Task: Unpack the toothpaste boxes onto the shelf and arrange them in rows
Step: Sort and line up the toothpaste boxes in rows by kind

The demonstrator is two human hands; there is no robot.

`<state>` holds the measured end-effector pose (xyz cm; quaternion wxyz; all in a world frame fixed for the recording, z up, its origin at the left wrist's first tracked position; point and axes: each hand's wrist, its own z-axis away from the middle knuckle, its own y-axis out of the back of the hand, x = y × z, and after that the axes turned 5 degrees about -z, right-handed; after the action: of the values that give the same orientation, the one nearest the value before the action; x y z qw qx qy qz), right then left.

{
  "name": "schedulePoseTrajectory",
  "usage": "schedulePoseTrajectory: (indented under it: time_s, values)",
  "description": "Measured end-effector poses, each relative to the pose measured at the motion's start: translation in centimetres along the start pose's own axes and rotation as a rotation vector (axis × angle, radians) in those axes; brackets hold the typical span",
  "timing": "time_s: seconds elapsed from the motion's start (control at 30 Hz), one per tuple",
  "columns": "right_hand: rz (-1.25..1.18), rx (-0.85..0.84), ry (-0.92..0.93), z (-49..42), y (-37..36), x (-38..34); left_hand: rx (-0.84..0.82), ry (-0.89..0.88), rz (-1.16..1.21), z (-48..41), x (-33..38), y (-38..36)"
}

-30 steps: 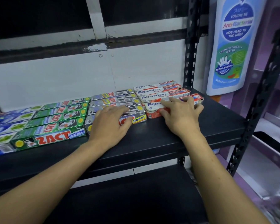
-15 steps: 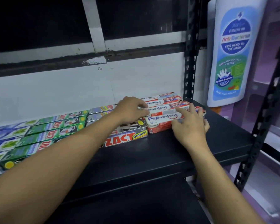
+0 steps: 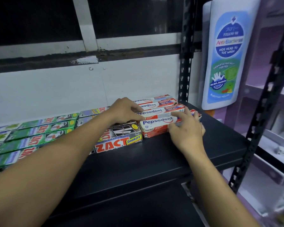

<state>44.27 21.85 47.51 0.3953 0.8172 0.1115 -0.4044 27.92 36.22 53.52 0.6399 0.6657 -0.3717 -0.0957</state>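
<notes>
Task's thing: the front Pepsodent box (image 3: 156, 122) lies on the black shelf (image 3: 179, 154), right of the ZACT Smokers box (image 3: 120, 140) and nearly touching its end.

Long axis: it runs left to right along the shelf, parallel to the three Pepsodent boxes (image 3: 156, 106) touching one another behind it.

Right hand (image 3: 188, 130): we have it over the right half of the front box, fingers spread across the top and thumb against the red front face, so it holds the box.

Left hand (image 3: 125, 110): we have its fingers bent down onto the left ends of the Pepsodent row, thumb near the front box's left corner. We cannot tell whether it grips or only presses.

Which hand is nearer: the right hand is already on the box. The left guards the far end.

The relation that counts: the box's back edge against the row behind, and its ends against theirs. Its right end seems to us to stick out a little further.

Next move, as we judge it: slide the box along its own length until the ends line up.

Other rows: green ZACT boxes (image 3: 41, 133) lie further left, in rows.
</notes>
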Motion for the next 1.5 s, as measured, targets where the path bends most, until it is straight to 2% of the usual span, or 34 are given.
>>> schedulePoseTrajectory:
  time_s: [0.67, 0.8, 0.9, 1.2, 1.5]
  values:
    - [0.062, 0.001, 0.018, -0.2, -0.2, 0.2, 0.002, 0.012, 0.146, 0.1, -0.2, 0.0]
    - [0.079, 0.012, 0.036, -0.2, -0.3, 0.3, 0.184, 0.018, 0.236, 0.1, -1.3, 0.9]
    - [0.103, 0.014, 0.074, -0.1, -0.4, 0.3, 0.287, 0.06, 0.16, -0.3, -2.6, 1.2]
    - [0.089, -0.022, 0.123, 0.2, -0.5, 0.0, 0.165, 0.079, -0.023, -1.8, -3.0, 0.1]
    - [0.046, -0.076, 0.122, 0.1, -0.4, 0.1, 0.275, 0.135, -0.048, -2.7, -3.4, -0.4]
